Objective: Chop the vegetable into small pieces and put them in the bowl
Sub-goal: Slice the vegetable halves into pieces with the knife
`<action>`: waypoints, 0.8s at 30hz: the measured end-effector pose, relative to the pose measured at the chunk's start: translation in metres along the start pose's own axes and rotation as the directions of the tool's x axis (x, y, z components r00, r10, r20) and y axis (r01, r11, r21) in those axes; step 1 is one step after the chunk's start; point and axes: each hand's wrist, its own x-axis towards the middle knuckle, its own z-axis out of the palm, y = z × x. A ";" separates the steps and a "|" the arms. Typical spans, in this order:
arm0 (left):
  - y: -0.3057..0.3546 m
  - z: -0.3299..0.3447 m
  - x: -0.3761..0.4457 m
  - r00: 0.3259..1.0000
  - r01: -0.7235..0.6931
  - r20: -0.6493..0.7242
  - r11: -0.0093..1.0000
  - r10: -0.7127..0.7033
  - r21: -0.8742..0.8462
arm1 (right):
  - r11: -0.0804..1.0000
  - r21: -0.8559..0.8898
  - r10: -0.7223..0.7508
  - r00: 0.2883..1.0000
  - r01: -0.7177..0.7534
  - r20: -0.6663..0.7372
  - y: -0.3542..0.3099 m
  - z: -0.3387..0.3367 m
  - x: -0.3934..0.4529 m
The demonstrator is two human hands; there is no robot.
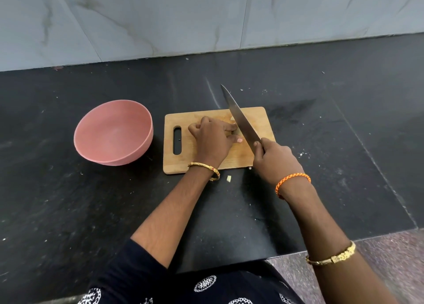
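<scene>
Wooden cutting board (183, 161) dead centre from the head view, and you're mid-chop: your right hand (275, 159) is wrapped round the knife (241, 122) handle, blade angled across the board. Your left hand (211, 136) curls over the pale vegetable (232, 119), mostly hidden beneath the fingers. Pink bowl (91, 147) waits just left, nothing in it yet. One piece (229, 178) lies off the board. Next cut needs fingertips tucked clear.

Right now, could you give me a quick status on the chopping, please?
Left hand holds vegetable on board. Right hand grips knife, blade beside fingers. Bowl looks empty. One piece lies off the board.
</scene>
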 end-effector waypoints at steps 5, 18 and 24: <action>-0.002 0.002 -0.002 1.000 -0.008 -0.016 1.000 0.008 -0.006 | 0.998 -0.059 -0.019 0.999 0.017 -0.042 0.000 0.001 -0.002; 0.003 -0.011 0.009 0.983 -0.096 0.168 0.988 0.075 0.122 | 0.985 0.174 -0.003 0.999 0.012 -0.052 0.012 -0.002 -0.006; 0.000 -0.014 0.011 0.964 -0.105 0.255 0.988 0.072 0.117 | 0.971 0.240 0.017 0.999 -0.006 -0.042 0.016 0.001 -0.010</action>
